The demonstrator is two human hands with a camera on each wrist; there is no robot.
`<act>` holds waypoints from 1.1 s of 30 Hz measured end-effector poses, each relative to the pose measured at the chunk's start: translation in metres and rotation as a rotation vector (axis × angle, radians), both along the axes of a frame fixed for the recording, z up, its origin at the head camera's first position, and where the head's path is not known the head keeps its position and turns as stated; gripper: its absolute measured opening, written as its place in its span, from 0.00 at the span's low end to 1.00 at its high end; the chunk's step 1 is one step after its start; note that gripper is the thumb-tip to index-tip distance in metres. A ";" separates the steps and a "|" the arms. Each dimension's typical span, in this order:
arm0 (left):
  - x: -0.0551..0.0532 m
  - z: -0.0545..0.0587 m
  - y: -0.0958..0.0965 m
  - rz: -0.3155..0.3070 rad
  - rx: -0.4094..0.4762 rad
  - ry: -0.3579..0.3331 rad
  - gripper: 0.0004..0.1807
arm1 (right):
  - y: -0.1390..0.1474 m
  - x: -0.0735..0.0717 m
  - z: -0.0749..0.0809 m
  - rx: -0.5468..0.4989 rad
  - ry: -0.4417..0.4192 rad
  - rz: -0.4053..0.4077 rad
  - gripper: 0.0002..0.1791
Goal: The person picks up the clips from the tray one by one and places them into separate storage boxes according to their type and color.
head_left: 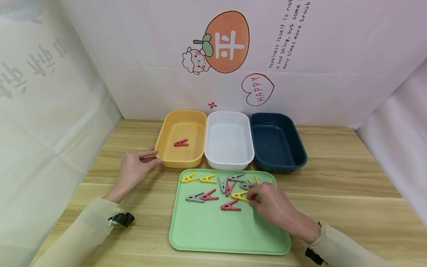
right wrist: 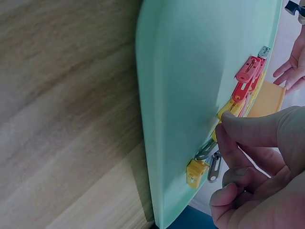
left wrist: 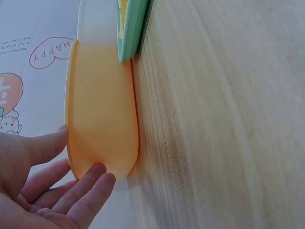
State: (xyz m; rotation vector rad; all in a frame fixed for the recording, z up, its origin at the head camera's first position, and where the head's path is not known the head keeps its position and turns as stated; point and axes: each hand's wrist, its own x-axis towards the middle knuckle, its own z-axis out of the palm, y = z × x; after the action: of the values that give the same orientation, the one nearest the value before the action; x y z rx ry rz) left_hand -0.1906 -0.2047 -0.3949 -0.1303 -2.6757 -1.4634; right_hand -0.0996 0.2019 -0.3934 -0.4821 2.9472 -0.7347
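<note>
My right hand [head_left: 273,202] is over the right part of a green tray [head_left: 230,231]. Its thumb and forefinger pinch the handle end of a yellow clothespin [head_left: 238,196]. Around it on the tray lie several red, grey and yellow clothespins, among them a red clothespin [head_left: 230,206] and a grey clothespin [head_left: 195,197]. My left hand [head_left: 135,167] touches the near left corner of a yellow bin [head_left: 180,163], its fingers loosely extended along the outer wall. Inside that bin lies one red clothespin [head_left: 181,143]. In the right wrist view, the fingertips partly hide the pinched clothespin [right wrist: 230,110].
A white bin [head_left: 229,161] and a dark blue bin [head_left: 280,163] stand in a row right of the yellow one, just behind the tray. All rest on a wooden table [head_left: 350,193]. A printed cloth [head_left: 150,74] hangs behind the table.
</note>
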 end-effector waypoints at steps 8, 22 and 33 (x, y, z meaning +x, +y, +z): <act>0.000 0.000 -0.002 -0.006 0.010 0.004 0.23 | 0.000 -0.002 -0.002 -0.009 -0.016 -0.012 0.12; 0.000 0.000 0.001 0.003 0.002 -0.001 0.22 | 0.010 0.010 -0.002 0.002 -0.014 -0.025 0.12; 0.000 -0.002 0.000 0.006 0.005 0.002 0.23 | 0.006 0.008 0.002 0.051 -0.012 -0.049 0.18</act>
State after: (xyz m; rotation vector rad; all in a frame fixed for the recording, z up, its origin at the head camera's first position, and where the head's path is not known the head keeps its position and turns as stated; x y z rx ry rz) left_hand -0.1908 -0.2046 -0.3964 -0.1231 -2.6687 -1.4674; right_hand -0.0913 0.2075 -0.3909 -0.4012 2.9678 -0.6635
